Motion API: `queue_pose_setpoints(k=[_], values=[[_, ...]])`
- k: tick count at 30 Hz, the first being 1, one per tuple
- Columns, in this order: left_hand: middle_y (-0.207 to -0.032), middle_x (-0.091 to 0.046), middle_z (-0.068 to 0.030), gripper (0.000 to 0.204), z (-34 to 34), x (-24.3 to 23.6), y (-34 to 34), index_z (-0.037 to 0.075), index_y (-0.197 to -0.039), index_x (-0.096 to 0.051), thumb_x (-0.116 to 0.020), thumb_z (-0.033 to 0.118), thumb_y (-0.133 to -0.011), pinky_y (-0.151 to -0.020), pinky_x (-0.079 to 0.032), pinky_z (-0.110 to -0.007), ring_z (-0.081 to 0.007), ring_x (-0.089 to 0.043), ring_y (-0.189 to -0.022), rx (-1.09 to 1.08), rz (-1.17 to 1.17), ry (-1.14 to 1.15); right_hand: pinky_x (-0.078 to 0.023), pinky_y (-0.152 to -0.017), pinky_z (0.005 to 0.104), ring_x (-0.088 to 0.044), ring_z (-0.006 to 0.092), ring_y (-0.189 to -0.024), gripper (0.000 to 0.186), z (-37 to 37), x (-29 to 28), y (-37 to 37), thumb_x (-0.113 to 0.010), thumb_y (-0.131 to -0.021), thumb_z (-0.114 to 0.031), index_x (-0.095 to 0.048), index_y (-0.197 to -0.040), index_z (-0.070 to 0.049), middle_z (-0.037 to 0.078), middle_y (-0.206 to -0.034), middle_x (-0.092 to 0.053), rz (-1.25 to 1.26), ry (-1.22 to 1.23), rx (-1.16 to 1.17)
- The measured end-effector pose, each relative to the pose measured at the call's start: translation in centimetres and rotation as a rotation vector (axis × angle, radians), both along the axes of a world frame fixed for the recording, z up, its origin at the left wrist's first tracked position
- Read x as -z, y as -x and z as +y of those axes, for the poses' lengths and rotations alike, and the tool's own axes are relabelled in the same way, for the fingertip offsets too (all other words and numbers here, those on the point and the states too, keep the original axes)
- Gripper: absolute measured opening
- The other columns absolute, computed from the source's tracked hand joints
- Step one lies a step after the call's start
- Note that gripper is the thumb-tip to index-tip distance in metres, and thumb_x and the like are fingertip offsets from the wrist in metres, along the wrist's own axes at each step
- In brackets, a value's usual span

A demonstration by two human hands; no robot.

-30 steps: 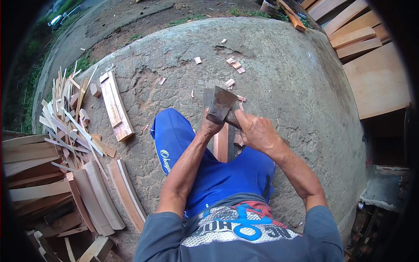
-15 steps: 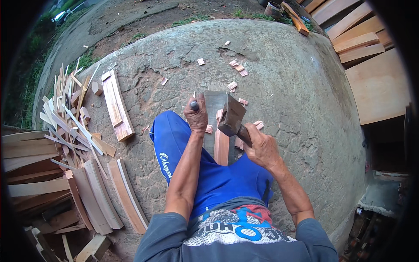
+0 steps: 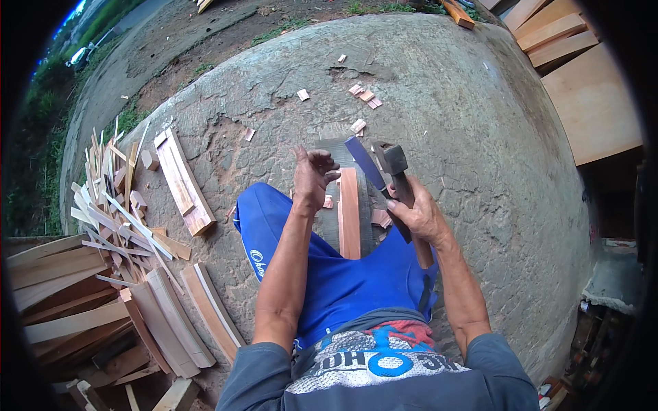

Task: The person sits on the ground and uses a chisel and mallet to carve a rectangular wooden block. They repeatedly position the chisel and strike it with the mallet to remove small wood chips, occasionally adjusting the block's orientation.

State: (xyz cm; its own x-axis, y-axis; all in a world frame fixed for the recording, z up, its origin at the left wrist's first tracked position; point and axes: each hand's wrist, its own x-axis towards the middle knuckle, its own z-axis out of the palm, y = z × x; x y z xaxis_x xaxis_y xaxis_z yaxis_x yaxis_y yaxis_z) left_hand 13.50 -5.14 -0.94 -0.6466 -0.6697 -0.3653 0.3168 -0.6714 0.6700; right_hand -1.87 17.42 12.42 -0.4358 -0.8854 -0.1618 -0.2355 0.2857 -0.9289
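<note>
My right hand (image 3: 426,214) is closed round two tools together. One is a hammer (image 3: 393,159) with a dark, blocky head and a wooden handle. Beside it is a chisel (image 3: 364,162), its flat blade bluish and pointing up and away from me. My left hand (image 3: 315,177) is raised with the fingers apart and nothing in it. Between my legs a reddish wood strip (image 3: 349,216) lies on a dark grey board (image 3: 327,229). The left hand is just left of the strip's far end, and the tools are to the right of it.
Several wood chips (image 3: 367,96) are scattered over the rough concrete (image 3: 507,171). On the left lie a notched wood piece (image 3: 184,181), curved boards (image 3: 212,308) and a heap of thin offcuts (image 3: 116,198). Planks and a large panel (image 3: 593,103) stand at the right.
The chisel has passed from my left hand to my right, which now holds it with the hammer. My left hand has opened. The view has shifted slightly.
</note>
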Motion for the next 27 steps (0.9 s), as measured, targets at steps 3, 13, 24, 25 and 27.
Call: queue_pose_setpoints(k=[3,13,24,25,27], values=[[-0.085,-0.072,-0.0133,0.046,1.9,4.6,-0.9,-0.003,-0.090,-0.071,-0.045,0.031,-0.104,-0.065,-0.057,-0.039,-0.0216,-0.070,-0.077,0.926,-0.910,0.579,-0.051,-0.097,0.0387,-0.065,0.0216,-0.106,0.046,3.5,1.9,1.1,-0.072,-0.092,-0.018,-0.060,-0.131,0.003,0.013,-0.112,-0.070,-0.113,0.025,0.127],[-0.156,-0.042,-0.0387,0.092,2.8,8.1,-2.1,-0.013,-0.156,-0.036,-0.057,0.058,-0.102,-0.123,-0.032,-0.052,-0.0485,-0.042,-0.148,0.120,-1.192,0.687,-0.053,-0.087,0.0324,-0.062,0.0138,-0.095,0.042,7.7,4.2,3.5,-0.071,-0.092,-0.016,-0.057,-0.126,0.002,0.005,-0.107,-0.061,-0.199,0.076,0.302],[-0.170,-0.022,-0.0271,0.134,15.4,4.8,-0.3,0.003,-0.169,0.005,-0.087,0.033,-0.076,-0.119,-0.041,-0.042,-0.0378,-0.036,-0.153,0.288,-0.705,0.287,-0.056,-0.074,0.0303,-0.063,0.0128,-0.079,0.038,8.4,6.3,5.0,-0.072,-0.093,-0.013,-0.057,-0.124,0.002,0.005,-0.100,-0.060,-0.484,0.060,0.270],[-0.169,-0.024,-0.0273,0.139,16.0,5.2,0.0,0.004,-0.169,0.005,-0.089,0.031,-0.071,-0.119,-0.041,-0.042,-0.0383,-0.037,-0.152,0.235,-0.758,0.241,-0.055,-0.075,0.0300,-0.063,0.0125,-0.081,0.039,8.8,6.2,5.5,-0.072,-0.092,-0.013,-0.057,-0.125,0.002,0.005,-0.100,-0.060,-0.507,0.054,0.250],[-0.159,-0.032,-0.0313,0.143,16.6,5.0,0.2,0.003,-0.169,0.000,-0.091,0.039,-0.066,-0.117,-0.042,-0.045,-0.0424,-0.042,-0.145,0.282,-0.924,0.290,-0.052,-0.079,0.0302,-0.061,0.0121,-0.087,0.035,9.2,5.0,6.5,-0.071,-0.093,-0.013,-0.058,-0.122,0.001,0.004,-0.100,-0.061,-0.544,-0.004,0.238]])
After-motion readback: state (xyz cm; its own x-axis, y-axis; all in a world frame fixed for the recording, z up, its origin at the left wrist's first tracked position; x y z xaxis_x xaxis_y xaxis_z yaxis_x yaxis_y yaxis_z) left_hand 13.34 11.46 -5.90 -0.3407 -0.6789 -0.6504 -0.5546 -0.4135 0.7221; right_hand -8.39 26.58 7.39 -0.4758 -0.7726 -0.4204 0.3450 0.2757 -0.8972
